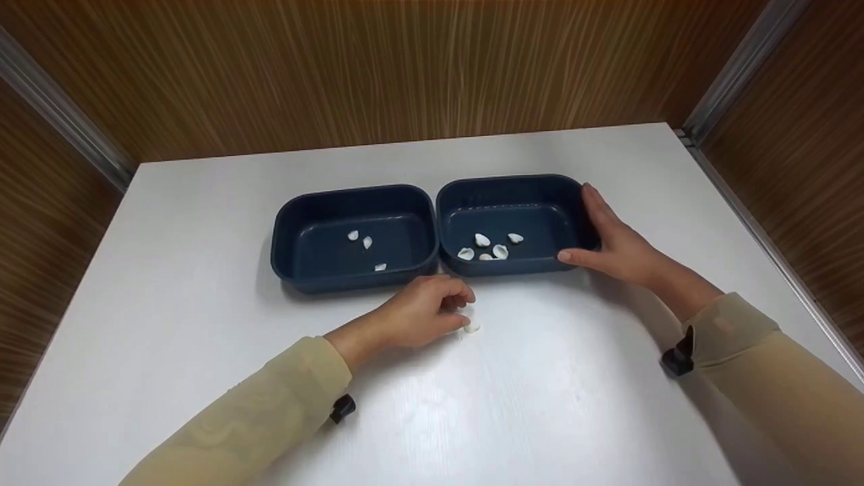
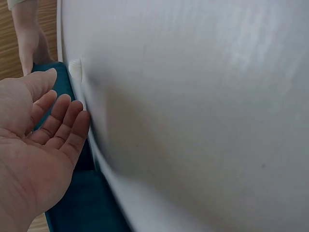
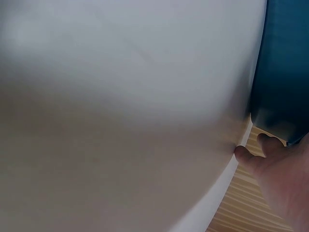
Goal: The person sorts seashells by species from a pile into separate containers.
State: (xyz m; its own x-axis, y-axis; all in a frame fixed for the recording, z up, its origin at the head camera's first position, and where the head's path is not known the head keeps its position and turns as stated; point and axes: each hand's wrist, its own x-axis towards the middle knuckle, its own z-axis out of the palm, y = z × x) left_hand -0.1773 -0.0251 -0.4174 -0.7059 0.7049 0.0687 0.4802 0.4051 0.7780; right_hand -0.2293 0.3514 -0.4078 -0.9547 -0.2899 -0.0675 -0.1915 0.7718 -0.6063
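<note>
In the head view, two dark blue rectangular containers stand side by side on the white table. Small white seashells (image 1: 367, 242) lie in the left container (image 1: 290, 278), and several more seashells (image 1: 482, 240) in the right container (image 1: 513, 266). My left hand (image 1: 425, 312) hovers in front of the containers, its fingers loosely bent. Near its thumb tip a single white seashell (image 2: 75, 70) lies on the table; the left wrist view shows the palm holding nothing. My right hand (image 1: 617, 250) rests against the right container's right end, thumb along the front rim, fingers straight along the side.
The white table (image 1: 202, 223) is bounded by a wood-grain panel (image 1: 405, 74) behind and others at both sides, with metal rails (image 1: 736, 61) at the corners. A small black device (image 1: 343, 408) sits under the left sleeve cuff, another (image 1: 677, 358) under the right.
</note>
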